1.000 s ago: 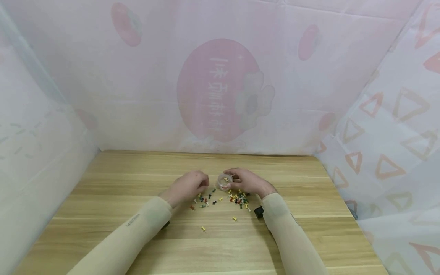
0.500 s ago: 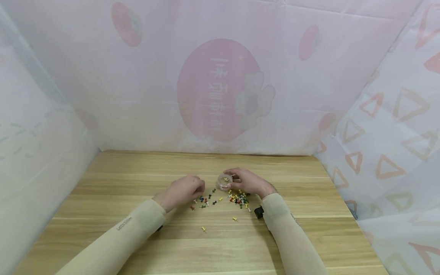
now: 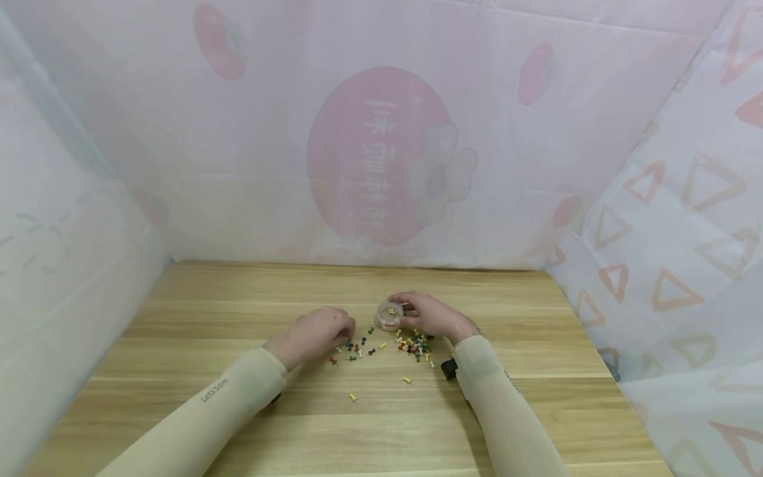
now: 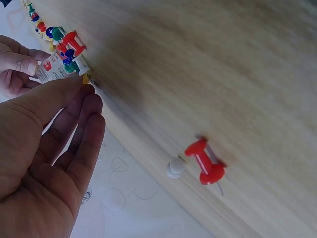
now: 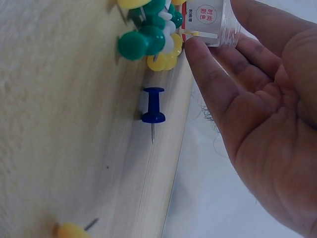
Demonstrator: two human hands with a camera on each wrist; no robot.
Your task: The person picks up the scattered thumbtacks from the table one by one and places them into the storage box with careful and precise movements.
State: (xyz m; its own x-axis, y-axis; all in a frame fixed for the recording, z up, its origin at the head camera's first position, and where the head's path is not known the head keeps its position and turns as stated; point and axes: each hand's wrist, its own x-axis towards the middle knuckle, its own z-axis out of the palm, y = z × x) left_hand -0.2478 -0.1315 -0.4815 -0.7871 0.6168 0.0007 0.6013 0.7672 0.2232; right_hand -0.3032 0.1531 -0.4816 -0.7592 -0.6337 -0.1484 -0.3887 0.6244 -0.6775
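Note:
My right hand (image 3: pixel 434 314) holds a small clear plastic tub (image 3: pixel 384 322), thumb on the near side and fingers at the far side. A few yellow push pins (image 3: pixel 391 311) show inside it, and the right wrist view shows its printed label (image 5: pixel 203 17). My left hand (image 3: pixel 316 333) is low over the left group of scattered push pins (image 3: pixel 359 354). In the left wrist view its thumb and index finger pinch a yellow push pin (image 4: pixel 85 79), mostly hidden by the fingertips. A red push pin (image 4: pixel 204 162) and a white one (image 4: pixel 176 167) lie near that hand.
A denser pile of mixed push pins (image 3: pixel 414 344) lies just in front of the tub. Two yellow pins, one nearer (image 3: pixel 353 397) and one farther right (image 3: pixel 407 379), lie apart on the wooden table (image 3: pixel 381 437). A printed curtain (image 3: pixel 268 218) closes off the back and sides.
My left hand has moved left and down from beside the tub to the left group of pins, then dipped slightly. The right hand and tub have stayed put.

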